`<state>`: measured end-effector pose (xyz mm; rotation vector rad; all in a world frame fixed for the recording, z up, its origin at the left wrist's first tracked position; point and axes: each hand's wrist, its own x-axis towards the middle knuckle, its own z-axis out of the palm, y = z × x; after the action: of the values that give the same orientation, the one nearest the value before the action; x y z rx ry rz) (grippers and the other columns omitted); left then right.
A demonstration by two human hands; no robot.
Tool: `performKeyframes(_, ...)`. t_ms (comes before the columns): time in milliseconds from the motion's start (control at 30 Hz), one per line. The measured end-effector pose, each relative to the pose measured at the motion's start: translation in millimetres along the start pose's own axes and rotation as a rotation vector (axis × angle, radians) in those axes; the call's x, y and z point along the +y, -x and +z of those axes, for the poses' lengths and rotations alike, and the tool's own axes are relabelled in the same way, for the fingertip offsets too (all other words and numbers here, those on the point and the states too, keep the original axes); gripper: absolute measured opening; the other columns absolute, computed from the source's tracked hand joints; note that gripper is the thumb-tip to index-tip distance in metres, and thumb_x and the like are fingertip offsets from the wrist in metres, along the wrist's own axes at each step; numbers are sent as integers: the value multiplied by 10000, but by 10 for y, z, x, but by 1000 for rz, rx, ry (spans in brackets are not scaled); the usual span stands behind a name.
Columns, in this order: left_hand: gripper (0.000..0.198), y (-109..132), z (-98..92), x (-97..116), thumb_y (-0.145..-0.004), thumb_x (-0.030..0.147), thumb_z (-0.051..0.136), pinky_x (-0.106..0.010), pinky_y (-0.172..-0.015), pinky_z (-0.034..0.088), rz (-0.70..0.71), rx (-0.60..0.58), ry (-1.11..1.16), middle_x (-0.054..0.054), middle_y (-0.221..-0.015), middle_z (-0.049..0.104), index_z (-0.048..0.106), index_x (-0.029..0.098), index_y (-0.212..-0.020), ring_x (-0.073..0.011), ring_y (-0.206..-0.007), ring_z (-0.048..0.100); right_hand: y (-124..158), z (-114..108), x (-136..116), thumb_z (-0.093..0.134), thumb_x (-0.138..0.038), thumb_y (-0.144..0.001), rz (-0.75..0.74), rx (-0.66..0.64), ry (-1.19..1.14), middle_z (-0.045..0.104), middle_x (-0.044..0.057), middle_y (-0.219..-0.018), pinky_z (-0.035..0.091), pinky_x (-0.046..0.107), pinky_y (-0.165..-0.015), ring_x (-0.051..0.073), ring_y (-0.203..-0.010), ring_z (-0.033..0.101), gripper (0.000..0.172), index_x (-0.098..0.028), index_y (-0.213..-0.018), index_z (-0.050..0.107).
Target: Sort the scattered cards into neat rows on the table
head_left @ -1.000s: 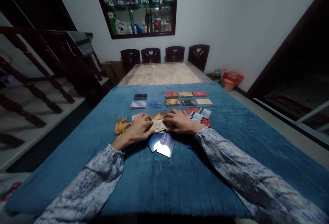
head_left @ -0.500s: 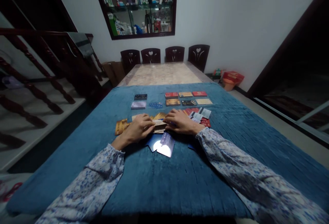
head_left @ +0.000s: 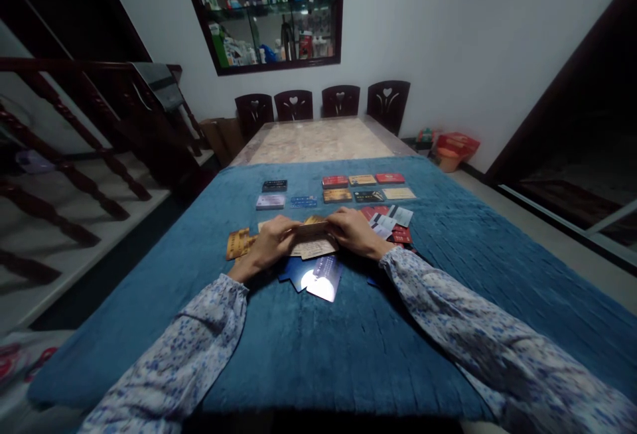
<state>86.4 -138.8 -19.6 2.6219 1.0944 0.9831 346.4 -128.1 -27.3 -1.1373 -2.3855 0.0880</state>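
My left hand [head_left: 269, 243] and my right hand [head_left: 355, 231] are both closed on a small stack of beige cards [head_left: 312, 245], lifted a little above the blue cloth [head_left: 308, 354]. Under and around the hands lie loose cards: gold cards [head_left: 237, 243] to the left, dark blue shiny cards [head_left: 318, 277] in front, red and white cards [head_left: 393, 221] to the right. Farther off, cards are laid out in neat rows: a left group [head_left: 279, 195] and a right group [head_left: 368, 188].
The blue cloth covers the near half of a long table; bare marble top [head_left: 318, 141] lies beyond. Several dark chairs [head_left: 323, 101] stand at the far end under a glass wall cabinet [head_left: 273, 9]. A wooden stair railing [head_left: 74, 129] runs on the left.
Both hands have gathered the beige cards together and raised them slightly off the cloth; the stack now tilts up between the fingers. The view has shifted a little.
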Motion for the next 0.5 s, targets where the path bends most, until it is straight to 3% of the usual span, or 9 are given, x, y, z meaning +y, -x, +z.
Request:
performKeyframes(200,223,-25,64,-16,-851,108,609,-294,-785,551,-81,53,20,-54,-917,762,767,188,-987,-173,-838,679,-8,-33,-12,519,-211,-971,58,-46,6,726,112,-893,393,304,-741,219,-876,579,225,-171,-938,738)
performKeyframes(500,222,-42,82,-10,-849,143,605,-298,-761,558,-142,108,47,-61,-922,781,786,184,-971,-172,-817,690,-9,-17,49,525,-235,-969,28,9,-9,720,98,-862,387,308,-718,220,-839,559,208,-185,-960,727)
